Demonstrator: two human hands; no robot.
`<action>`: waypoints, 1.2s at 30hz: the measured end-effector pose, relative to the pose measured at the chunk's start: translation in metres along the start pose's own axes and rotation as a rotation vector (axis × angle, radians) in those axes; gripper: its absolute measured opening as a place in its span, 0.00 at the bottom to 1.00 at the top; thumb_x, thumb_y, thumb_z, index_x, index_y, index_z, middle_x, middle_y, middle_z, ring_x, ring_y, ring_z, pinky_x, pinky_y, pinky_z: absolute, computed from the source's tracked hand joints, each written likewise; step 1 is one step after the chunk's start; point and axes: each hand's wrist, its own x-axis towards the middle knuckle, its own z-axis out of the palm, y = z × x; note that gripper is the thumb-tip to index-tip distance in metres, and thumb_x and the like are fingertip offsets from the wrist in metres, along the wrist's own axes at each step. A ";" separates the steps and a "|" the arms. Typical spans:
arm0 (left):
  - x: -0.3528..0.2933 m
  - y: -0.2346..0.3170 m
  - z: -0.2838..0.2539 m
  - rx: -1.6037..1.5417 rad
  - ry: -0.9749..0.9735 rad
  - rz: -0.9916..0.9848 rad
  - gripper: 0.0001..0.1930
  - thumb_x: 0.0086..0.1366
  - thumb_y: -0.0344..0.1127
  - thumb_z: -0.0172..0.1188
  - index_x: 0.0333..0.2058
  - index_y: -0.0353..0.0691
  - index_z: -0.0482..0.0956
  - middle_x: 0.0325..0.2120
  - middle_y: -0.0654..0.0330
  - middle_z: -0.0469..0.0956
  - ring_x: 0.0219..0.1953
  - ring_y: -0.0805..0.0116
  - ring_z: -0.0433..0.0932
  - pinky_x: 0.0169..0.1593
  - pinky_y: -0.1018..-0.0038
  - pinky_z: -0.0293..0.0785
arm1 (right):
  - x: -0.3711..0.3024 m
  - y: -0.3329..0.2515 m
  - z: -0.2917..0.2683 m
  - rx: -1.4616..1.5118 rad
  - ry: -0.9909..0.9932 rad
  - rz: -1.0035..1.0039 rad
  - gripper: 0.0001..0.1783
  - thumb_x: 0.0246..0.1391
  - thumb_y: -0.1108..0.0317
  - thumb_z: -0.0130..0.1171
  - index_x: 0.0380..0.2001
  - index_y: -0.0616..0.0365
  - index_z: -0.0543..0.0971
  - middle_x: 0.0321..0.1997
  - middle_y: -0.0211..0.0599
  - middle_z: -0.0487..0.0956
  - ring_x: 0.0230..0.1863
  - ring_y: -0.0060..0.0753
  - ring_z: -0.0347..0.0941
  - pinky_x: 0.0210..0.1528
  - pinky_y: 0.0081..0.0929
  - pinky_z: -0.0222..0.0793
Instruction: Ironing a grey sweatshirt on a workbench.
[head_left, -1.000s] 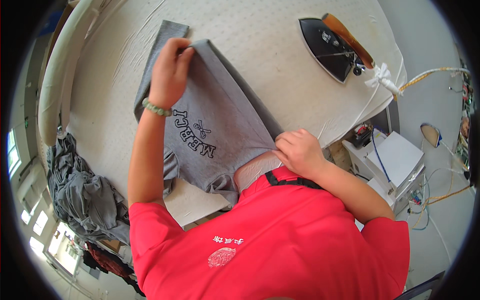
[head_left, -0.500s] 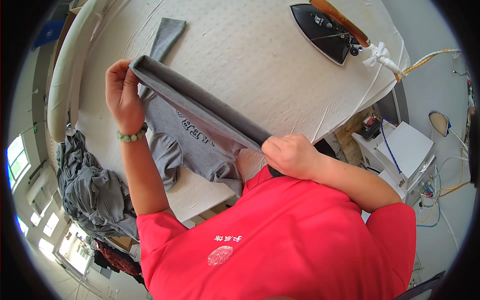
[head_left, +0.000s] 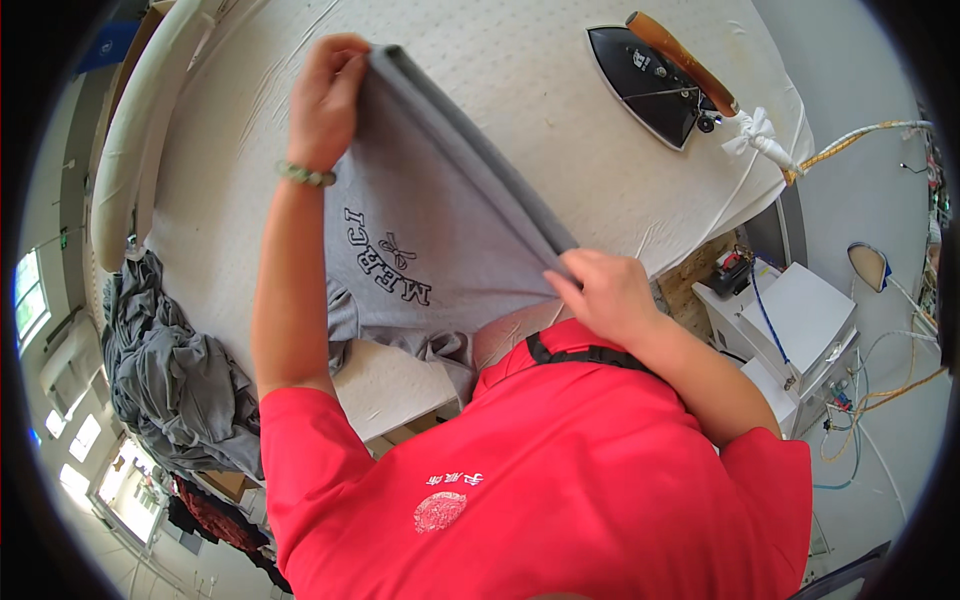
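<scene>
A grey sweatshirt point(head_left: 440, 220) with dark lettering on its front is stretched between my two hands above the padded white table. My left hand point(head_left: 328, 100), a beaded bracelet on its wrist, pinches one end of the hem at the far side. Nearer my body, my right hand point(head_left: 612, 290) grips the hem's other end. The hem runs in a straight slant from one hand to the other. Close to my waist, the rest of the garment lies bunched on the table, part of it hidden behind my left forearm.
An iron point(head_left: 655, 85) with a wooden handle rests at the table's far right, its cord wrapped in white cloth. A heap of grey garments point(head_left: 175, 370) hangs at the left edge. A long padded arm point(head_left: 145, 130) stands far left; a white cabinet point(head_left: 795, 320) is at right.
Both hands have moved away from my body and to the right, the left one farther. The sweatshirt has been drawn out, so its front and lettering now lie spread open.
</scene>
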 end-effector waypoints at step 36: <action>-0.099 0.009 0.128 0.701 -0.052 0.041 0.38 0.68 0.51 0.64 0.69 0.34 0.68 0.73 0.49 0.64 0.76 0.50 0.60 0.77 0.55 0.56 | 0.091 0.080 0.026 0.715 -0.299 0.565 0.16 0.62 0.66 0.71 0.47 0.60 0.77 0.30 0.24 0.81 0.31 0.12 0.73 0.32 0.19 0.68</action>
